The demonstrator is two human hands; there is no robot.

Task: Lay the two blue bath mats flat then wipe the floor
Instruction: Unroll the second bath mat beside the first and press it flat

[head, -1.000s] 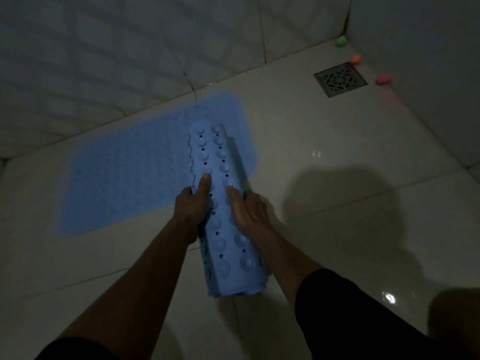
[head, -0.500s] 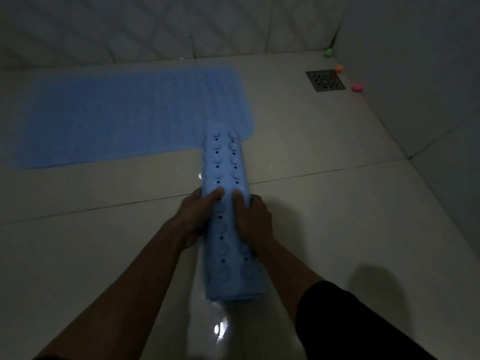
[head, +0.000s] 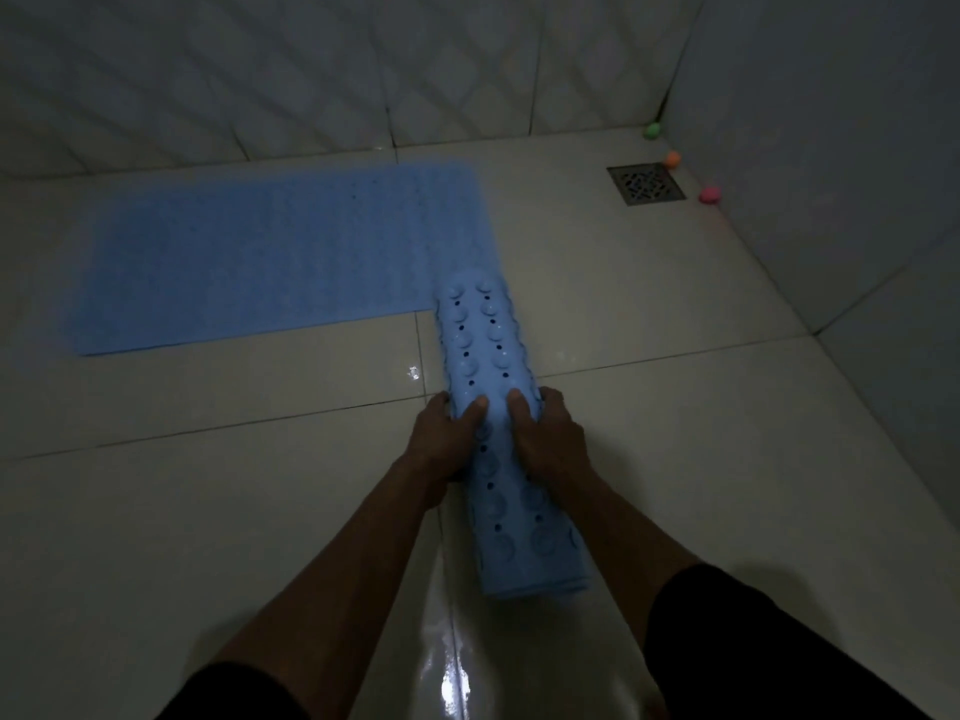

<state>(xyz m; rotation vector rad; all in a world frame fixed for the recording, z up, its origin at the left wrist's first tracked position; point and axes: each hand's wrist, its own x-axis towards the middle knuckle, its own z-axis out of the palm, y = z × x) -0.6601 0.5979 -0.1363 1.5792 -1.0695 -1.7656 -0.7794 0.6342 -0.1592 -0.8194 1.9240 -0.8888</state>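
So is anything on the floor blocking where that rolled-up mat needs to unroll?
Nothing visible does. Both hands grip the rolled mat; the tiles to its right look bare. Its far end overlaps the flat mat. The small balls sit by the drain, well away.

Bathroom, probably a shower area in a home. Dim light. I'm over a glossy tiled floor [head: 675,459] with grout lines and wet-looking glare, tiled walls [head: 311,70] meeting in a corner. Square metal drain [head: 646,184] is set in the floor near that corner. A blue mat [head: 270,257] lies flat along the wall. Three small coloured bits, green [head: 651,130], orange [head: 673,158], pink [head: 709,195], sit along the right wall base.
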